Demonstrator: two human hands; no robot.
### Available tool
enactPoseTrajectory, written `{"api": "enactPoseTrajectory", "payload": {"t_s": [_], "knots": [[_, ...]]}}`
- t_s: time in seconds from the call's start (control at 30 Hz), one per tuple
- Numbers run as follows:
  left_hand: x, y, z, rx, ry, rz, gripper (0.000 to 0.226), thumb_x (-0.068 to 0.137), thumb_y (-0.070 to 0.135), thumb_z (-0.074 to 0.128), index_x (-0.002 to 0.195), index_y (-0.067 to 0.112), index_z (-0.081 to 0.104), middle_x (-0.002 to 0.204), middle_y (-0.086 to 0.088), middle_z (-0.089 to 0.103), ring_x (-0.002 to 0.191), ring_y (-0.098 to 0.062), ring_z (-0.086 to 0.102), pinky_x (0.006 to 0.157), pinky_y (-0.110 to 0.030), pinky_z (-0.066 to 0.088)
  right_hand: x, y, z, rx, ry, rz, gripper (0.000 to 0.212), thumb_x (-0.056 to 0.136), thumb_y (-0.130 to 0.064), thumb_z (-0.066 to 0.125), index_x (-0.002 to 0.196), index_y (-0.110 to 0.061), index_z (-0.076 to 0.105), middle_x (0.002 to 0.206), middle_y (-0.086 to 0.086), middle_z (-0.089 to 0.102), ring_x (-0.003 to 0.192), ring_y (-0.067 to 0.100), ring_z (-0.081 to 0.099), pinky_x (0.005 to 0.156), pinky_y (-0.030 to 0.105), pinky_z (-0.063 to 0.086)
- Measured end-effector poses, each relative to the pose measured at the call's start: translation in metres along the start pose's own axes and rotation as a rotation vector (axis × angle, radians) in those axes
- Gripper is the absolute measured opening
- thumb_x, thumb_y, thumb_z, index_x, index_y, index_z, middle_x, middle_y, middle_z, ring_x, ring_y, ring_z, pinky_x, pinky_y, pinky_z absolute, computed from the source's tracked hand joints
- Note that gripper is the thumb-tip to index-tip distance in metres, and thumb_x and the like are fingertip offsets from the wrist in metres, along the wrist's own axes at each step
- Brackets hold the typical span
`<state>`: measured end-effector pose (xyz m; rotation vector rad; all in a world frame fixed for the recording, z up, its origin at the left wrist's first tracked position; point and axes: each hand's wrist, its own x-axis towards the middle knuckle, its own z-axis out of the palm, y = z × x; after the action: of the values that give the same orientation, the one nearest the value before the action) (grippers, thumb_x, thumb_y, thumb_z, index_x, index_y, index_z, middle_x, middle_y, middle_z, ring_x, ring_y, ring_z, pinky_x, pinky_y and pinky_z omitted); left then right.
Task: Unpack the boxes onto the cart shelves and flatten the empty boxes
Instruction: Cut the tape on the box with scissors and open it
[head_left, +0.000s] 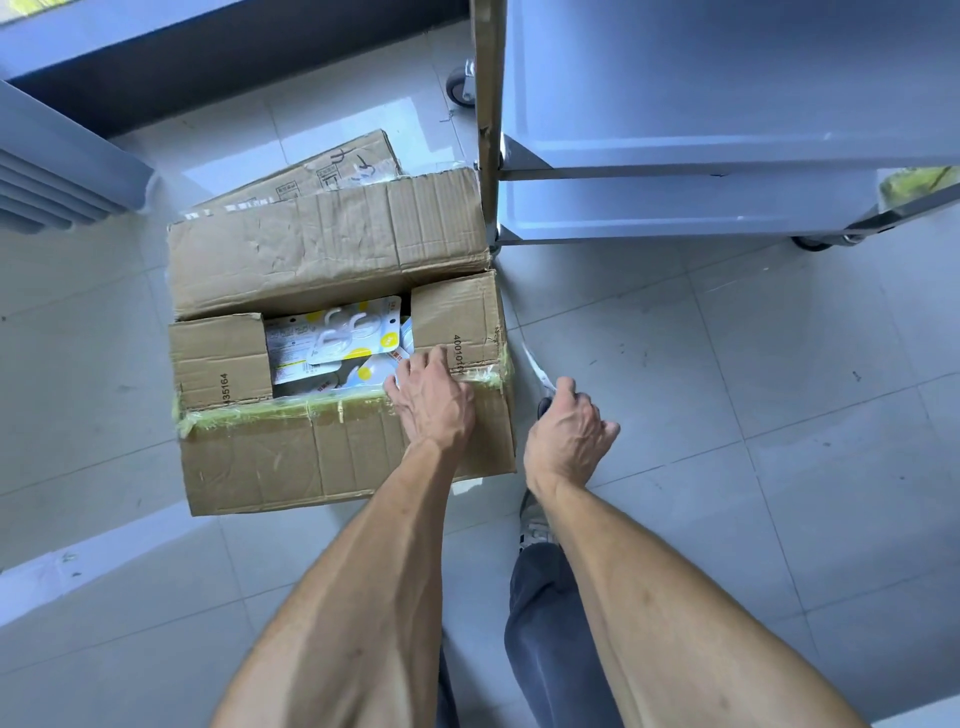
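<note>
Pale grey floor tiles (727, 364) fill your view as you look straight down. On them, at about ten o'clock from your hands, sits the open cardboard box (322, 452). Its far flap (332, 249) is folded back, while two short side flaps, one at nine o'clock (218, 358) and one at three o'clock (457, 317), lie partly over the opening. Yellowish tape (270, 413) runs along the near top edge. Between the side flaps you can see packaged hooks (337, 338) on white and yellow cards, stacked loosely inside.

Your left hand (431, 400) rests at the box's near rim, by the right side flap; the fingers curl down over the edge toward the packages, and whether they grip anything I cannot tell. Your right hand (566, 431) hovers over bare floor just beside the box's right wall, closed round the dark handle of a cutter (540, 376), its pale blade pointing up toward eleven o'clock.

Behind the box, at twelve o'clock, a flattened carton (332, 166) lies on the floor. At one to two o'clock stands the cart (675, 150), with white shelves, a metal post (488, 104) wrapped in cardboard close beside the box's far right corner, and caster wheels (460, 85) showing. Your dark trouser leg (545, 623) and a shoe (532, 525) appear at six o'clock
</note>
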<state>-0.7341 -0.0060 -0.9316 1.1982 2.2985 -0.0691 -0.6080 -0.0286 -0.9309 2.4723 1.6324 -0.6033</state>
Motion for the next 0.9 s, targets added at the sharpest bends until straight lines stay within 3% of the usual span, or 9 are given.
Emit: {"api": "enactPoseTrajectory", "payload": {"t_s": [0.1,0.33,0.57,0.63,0.7,0.83,0.9], "knots": [[0.008,-0.024,-0.013,-0.049,-0.005,-0.084,0.045,0.085,0.017,0.058,0.13,0.017,0.054,0.126,-0.007,0.057,0.122,-0.027,0.045,0.106,-0.039,0.03,-0.002,-0.015,-0.008,0.105,-0.002,0.012,0.028,0.091,0.001,0.05,0.113,-0.016,0.051,0.097,0.007,0.066,0.092,0.027,0.059,0.084,0.036,0.034],[0.039,-0.121,-0.036,0.132,-0.103,-0.081,0.038,0.091,0.032,0.057,0.125,0.015,0.055,0.125,-0.011,0.058,0.121,-0.029,0.048,0.102,-0.041,0.032,-0.027,-0.077,0.006,0.175,-0.087,-0.133,0.026,0.093,-0.007,0.048,0.117,-0.015,0.052,0.103,0.012,0.067,0.097,0.034,0.059,0.085,0.04,0.044],[0.064,-0.242,-0.075,0.272,-0.123,0.018,0.032,0.092,0.028,0.062,0.122,0.018,0.057,0.128,-0.009,0.057,0.123,-0.028,0.047,0.107,-0.045,0.031,-0.084,-0.151,0.039,0.218,-0.099,-0.153,0.03,0.087,-0.004,0.049,0.114,-0.014,0.056,0.095,0.015,0.066,0.089,0.035,0.057,0.082,0.041,0.043],[0.067,-0.266,-0.088,0.332,-0.137,0.141,0.034,0.092,0.033,0.062,0.123,0.02,0.058,0.125,-0.005,0.059,0.119,-0.026,0.049,0.103,-0.042,0.033,-0.096,-0.177,0.046,0.193,-0.103,-0.139,0.027,0.087,-0.004,0.05,0.113,-0.012,0.055,0.094,0.017,0.066,0.091,0.036,0.057,0.083,0.042,0.042],[0.07,-0.277,-0.1,0.327,-0.13,0.243,0.031,0.091,0.034,0.061,0.119,0.02,0.059,0.119,-0.004,0.062,0.115,-0.025,0.049,0.099,-0.039,0.034,-0.11,-0.205,0.052,0.195,-0.105,-0.118,0.026,0.088,-0.005,0.05,0.113,-0.011,0.055,0.095,0.018,0.065,0.093,0.038,0.058,0.083,0.042,0.041],[0.065,-0.282,-0.12,0.178,-0.201,0.216,0.021,0.09,0.025,0.061,0.109,0.016,0.059,0.112,-0.008,0.064,0.11,-0.027,0.048,0.089,-0.042,0.038,-0.133,-0.263,0.057,0.169,-0.129,-0.162,0.022,0.088,-0.006,0.049,0.109,-0.012,0.055,0.096,0.019,0.065,0.095,0.039,0.056,0.081,0.042,0.041],[0.057,-0.287,-0.124,0.167,-0.209,0.253,0.023,0.089,0.025,0.06,0.11,0.017,0.058,0.114,-0.008,0.062,0.113,-0.028,0.046,0.093,-0.043,0.036,-0.141,-0.288,0.055,0.148,-0.15,-0.211,0.022,0.085,-0.006,0.05,0.106,-0.013,0.056,0.093,0.02,0.064,0.091,0.04,0.056,0.077,0.041,0.041]]}}
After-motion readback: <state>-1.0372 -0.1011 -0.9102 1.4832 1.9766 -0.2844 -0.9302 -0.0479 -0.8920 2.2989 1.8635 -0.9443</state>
